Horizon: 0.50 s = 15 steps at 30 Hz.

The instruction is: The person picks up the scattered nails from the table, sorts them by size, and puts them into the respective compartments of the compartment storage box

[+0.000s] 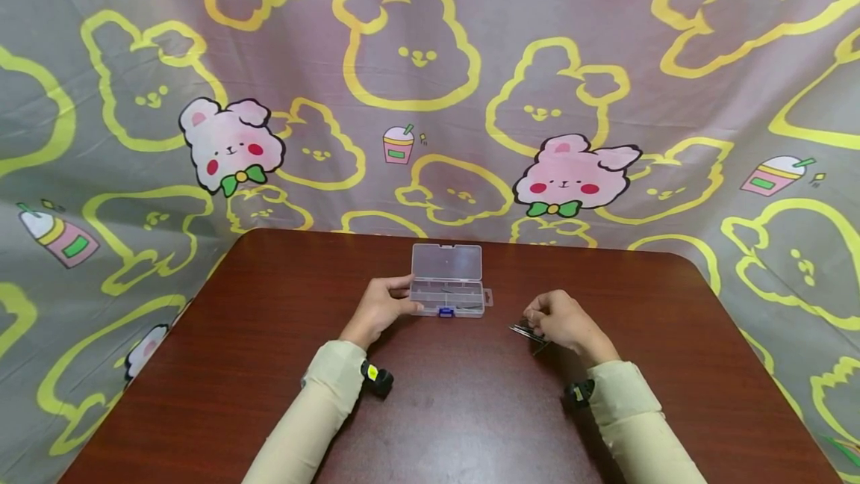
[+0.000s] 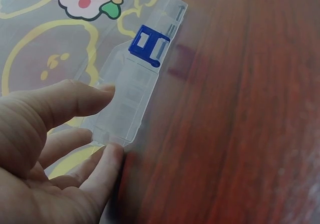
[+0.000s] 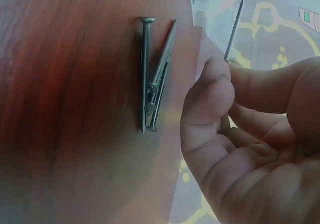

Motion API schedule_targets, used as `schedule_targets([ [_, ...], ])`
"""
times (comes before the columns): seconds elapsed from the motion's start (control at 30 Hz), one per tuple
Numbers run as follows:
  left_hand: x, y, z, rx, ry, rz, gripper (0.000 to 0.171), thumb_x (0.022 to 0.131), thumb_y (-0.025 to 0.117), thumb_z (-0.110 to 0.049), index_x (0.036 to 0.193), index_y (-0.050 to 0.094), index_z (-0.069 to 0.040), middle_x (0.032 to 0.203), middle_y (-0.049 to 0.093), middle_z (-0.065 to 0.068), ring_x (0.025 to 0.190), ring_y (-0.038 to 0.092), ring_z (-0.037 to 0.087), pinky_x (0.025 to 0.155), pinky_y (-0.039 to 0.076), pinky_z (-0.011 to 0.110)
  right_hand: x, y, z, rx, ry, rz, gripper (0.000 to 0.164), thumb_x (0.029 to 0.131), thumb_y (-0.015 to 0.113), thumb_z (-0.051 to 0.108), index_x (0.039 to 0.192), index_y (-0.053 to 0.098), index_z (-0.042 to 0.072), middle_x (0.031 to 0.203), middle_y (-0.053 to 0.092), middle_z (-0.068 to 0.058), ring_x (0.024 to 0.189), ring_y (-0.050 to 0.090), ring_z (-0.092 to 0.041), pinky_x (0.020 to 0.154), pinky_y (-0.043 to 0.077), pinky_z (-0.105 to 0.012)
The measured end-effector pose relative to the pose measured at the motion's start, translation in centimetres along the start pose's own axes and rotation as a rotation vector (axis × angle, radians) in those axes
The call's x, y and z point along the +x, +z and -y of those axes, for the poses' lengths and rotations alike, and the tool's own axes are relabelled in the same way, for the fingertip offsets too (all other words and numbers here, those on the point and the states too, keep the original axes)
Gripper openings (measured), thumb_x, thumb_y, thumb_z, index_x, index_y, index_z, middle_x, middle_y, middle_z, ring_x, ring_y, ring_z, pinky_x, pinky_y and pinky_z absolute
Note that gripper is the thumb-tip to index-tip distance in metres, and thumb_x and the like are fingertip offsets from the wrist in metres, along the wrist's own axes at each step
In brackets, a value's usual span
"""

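Note:
A small clear plastic compartment box (image 1: 437,297) lies on the table with its lid (image 1: 446,263) swung up at the back. My left hand (image 1: 379,308) holds the box's left end, the thumb at the front and the fingers round the side. On the box's front is a blue latch (image 2: 145,44). A few thin nails lie in its compartments. To the right of the box, my right hand (image 1: 561,320) pinches a nail (image 3: 235,31) between thumb and index finger, point outward. Beneath that hand, several loose nails (image 3: 145,68) lie in a small heap on the table.
The brown wooden table (image 1: 443,409) runs back to a grey curtain (image 1: 457,125) with yellow bear and rabbit prints. A clear hanging tab (image 1: 488,297) sticks out from the box's right end. Black wrist cameras sit by both sleeves.

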<state>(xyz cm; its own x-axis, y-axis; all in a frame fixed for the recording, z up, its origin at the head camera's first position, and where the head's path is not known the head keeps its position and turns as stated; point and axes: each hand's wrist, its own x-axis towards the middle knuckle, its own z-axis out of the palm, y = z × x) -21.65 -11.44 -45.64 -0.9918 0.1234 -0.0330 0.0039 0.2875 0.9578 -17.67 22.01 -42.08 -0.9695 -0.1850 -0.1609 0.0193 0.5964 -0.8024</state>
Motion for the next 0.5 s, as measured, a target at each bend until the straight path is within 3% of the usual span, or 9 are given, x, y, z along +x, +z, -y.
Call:
schedule_targets([
  [0.2,-0.03,0.01,0.04,0.004,-0.001,-0.003,0.066,0.076,0.086,0.001,0.137,0.063,-0.006,0.135,0.062,0.013,0.117,0.060,0.028,0.079,0.056,0.031,0.07,0.05,-0.17,0.091,-0.007,0.000,0.018,0.101,0.054,-0.002,0.097,0.068,-0.013,0.079,0.063,-0.012,0.067,0.059,-0.020,0.057,0.053,-0.034],
  [0.5,-0.04,-0.04,-0.01,-0.004,0.003,-0.003,0.065,0.076,0.086,0.001,0.137,0.063,-0.005,0.135,0.062,0.012,0.117,0.060,0.028,0.079,0.056,0.031,0.51,0.20,-0.31,0.196,-0.025,0.016,0.017,0.100,0.057,-0.002,0.099,0.065,-0.018,0.073,0.063,-0.009,0.062,0.059,-0.014,0.054,0.052,-0.028],
])
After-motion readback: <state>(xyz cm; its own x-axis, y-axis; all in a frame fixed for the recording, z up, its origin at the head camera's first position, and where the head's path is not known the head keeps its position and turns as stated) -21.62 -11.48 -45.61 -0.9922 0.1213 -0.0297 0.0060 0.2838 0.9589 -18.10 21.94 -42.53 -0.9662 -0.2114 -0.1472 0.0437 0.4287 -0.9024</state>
